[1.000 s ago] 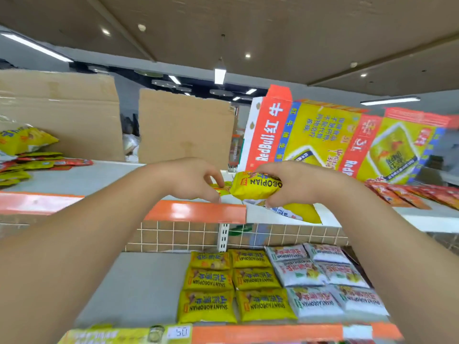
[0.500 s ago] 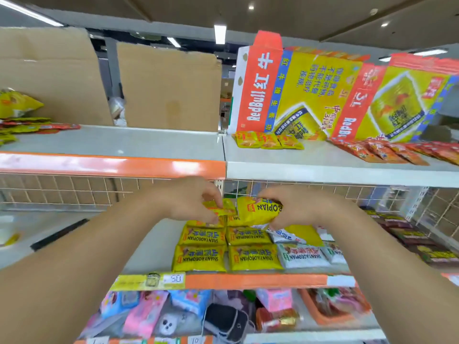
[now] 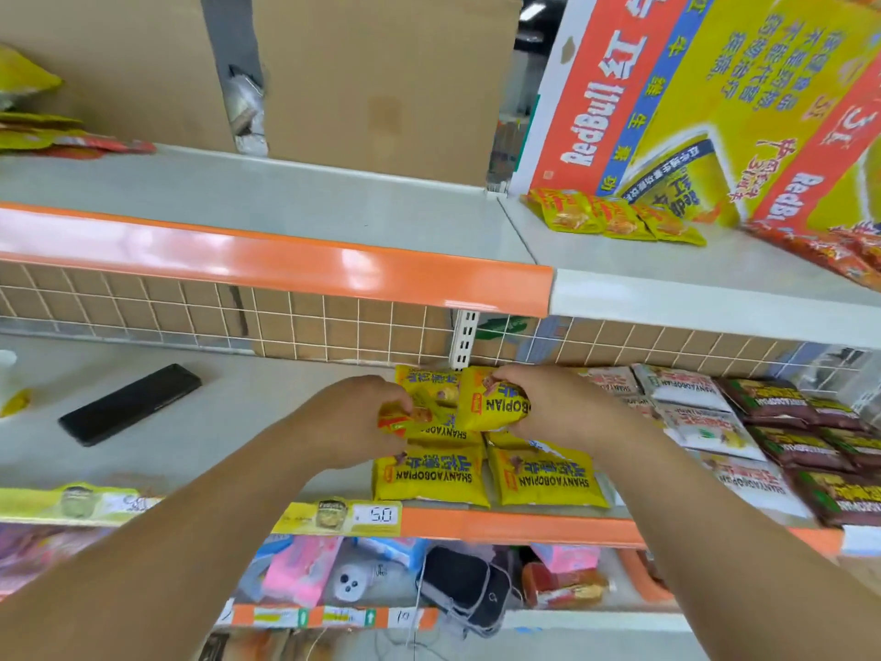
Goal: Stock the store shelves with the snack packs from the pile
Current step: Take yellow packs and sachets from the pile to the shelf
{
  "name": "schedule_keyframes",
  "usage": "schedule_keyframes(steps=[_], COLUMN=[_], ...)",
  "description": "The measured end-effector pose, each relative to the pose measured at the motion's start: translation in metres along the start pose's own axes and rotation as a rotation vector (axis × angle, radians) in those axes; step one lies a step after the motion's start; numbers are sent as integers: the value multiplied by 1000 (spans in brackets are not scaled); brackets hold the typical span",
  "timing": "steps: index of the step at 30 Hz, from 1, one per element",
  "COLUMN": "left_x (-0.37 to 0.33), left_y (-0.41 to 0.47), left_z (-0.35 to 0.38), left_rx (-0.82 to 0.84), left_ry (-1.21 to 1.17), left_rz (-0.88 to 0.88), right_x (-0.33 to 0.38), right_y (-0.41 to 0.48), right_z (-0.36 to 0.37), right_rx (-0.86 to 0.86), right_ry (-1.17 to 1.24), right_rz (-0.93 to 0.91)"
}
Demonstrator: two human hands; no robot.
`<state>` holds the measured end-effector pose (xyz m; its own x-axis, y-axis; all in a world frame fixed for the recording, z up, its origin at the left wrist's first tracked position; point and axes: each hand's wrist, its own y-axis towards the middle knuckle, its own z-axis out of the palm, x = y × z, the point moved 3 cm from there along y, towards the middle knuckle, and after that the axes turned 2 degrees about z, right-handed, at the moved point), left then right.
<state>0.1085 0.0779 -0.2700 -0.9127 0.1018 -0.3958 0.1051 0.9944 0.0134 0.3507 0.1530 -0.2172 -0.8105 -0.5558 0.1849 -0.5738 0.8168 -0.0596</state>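
My right hand (image 3: 553, 405) grips a yellow snack pack (image 3: 493, 406) over the middle shelf (image 3: 229, 422). My left hand (image 3: 355, 422) pinches a smaller yellow and red pack (image 3: 405, 416) just left of it. Both hang above rows of yellow packs (image 3: 431, 479) lying flat on the shelf. More yellow packs (image 3: 615, 219) lie on the top shelf (image 3: 333, 207) in front of a RedBull carton (image 3: 691, 102).
White packs (image 3: 705, 422) and brown packs (image 3: 801, 436) fill the shelf to the right. A black phone (image 3: 131, 403) lies on the shelf's left part. Cardboard sheets (image 3: 376, 78) stand behind the top shelf. Pink and blue goods (image 3: 305, 570) sit on the shelf below.
Both hands came down from the top shelf's edge to the middle shelf, still holding their packs. They are now low over the rows of yellow packs.
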Motion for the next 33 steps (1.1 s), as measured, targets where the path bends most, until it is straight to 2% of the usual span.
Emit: schedule_keyframes(steps=[8,18,20,25,33], left_x=[61,75,78,86,85], left_y=[27,54,56,55,52], left_z=[50,86,88,90,87], left_rx=[-17,-88,-90,-91,-105], left_ry=[-177,-287,-287,-260,-235], left_rz=[-117,-192,-192,-189,-156], right_x=[-8,-5,-3,-6,-6], right_y=[84,187,195,196,192], right_z=[66,100,107,134,137], right_rx=[-106,-166,-133,91,88], right_ry=[-36,-127,-157,-185,-202], right_rz=[49,41,50,123,101])
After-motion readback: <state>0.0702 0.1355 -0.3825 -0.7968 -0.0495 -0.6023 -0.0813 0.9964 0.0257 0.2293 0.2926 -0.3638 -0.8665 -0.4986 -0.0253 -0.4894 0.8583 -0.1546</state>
